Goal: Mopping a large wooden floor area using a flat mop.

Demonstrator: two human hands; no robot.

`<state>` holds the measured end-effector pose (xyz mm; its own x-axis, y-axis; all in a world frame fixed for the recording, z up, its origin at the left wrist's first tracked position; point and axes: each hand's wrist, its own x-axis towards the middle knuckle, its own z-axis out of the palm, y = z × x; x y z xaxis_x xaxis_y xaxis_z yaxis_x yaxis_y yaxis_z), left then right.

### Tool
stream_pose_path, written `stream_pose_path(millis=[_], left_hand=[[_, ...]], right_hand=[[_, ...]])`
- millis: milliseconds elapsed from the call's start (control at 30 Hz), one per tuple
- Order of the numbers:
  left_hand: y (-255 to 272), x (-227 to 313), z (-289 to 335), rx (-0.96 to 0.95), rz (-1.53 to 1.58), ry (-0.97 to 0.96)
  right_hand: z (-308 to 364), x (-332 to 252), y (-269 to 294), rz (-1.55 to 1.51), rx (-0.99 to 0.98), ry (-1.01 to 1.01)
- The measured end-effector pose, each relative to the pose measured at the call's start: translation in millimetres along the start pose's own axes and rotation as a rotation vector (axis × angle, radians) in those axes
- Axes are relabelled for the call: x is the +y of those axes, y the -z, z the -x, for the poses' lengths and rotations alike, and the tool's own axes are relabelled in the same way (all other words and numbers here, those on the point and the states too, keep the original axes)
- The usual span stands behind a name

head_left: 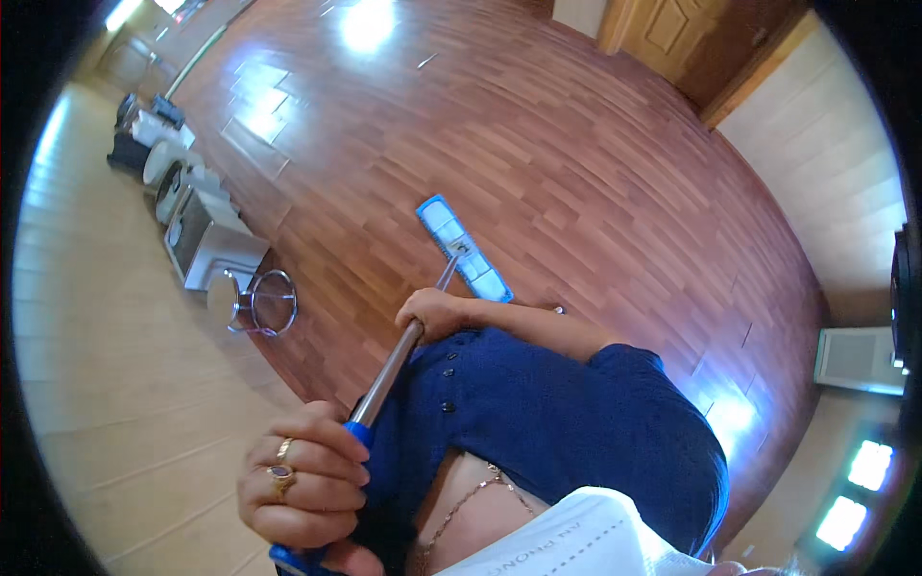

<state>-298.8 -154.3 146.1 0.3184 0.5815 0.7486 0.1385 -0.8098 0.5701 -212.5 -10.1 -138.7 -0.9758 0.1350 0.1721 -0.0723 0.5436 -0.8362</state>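
A long-handled flat mop runs up from the lower left. Its metal pole [389, 372] ends at a rectangular mop head [488, 282], pale on top with a blue fringe, lying on the wood floor. My left hand [305, 475], with rings on it, is closed around the blue grip at the pole's upper end. Farther down the pole, my right hand [432, 315] wraps round the bare metal, its forearm reaching across in front of my dark blue top. The pole slants down and away from me.
Along the left wall stand a chrome-framed stool [274, 302], a white box-shaped unit [221, 240] and several other items. A wooden door [706, 43] is at the far right. By the right wall sits a white cabinet-like unit [861, 359]. The plank floor [567, 163] reflects bright light.
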Motion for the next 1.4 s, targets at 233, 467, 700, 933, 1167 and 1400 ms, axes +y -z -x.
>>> stream_pose_path(millis=[233,467,700,933,1167,1400], left_hand=[[29,41,14,-0.123,-0.157,0.076],[35,31,26,-0.005,-0.203,0.007],[13,-54,52,0.157,-0.040,-0.058],[-59,-156,-5,-0.070,0.161,0.154],[-109,-230,-49,-0.243,0.411,0.250],[-154,-275,-72,-0.286,0.650,0.504]], right_hand=[[-48,-25,-36,-0.082,-0.253,0.155],[-38,-25,-21,-0.060,-0.266,0.009],[24,37,43,0.169,-0.144,-0.241],[169,118,106,0.310,0.292,-0.390],[279,121,113,0.363,0.615,-0.788],[338,103,79,0.313,1.041,-0.884]])
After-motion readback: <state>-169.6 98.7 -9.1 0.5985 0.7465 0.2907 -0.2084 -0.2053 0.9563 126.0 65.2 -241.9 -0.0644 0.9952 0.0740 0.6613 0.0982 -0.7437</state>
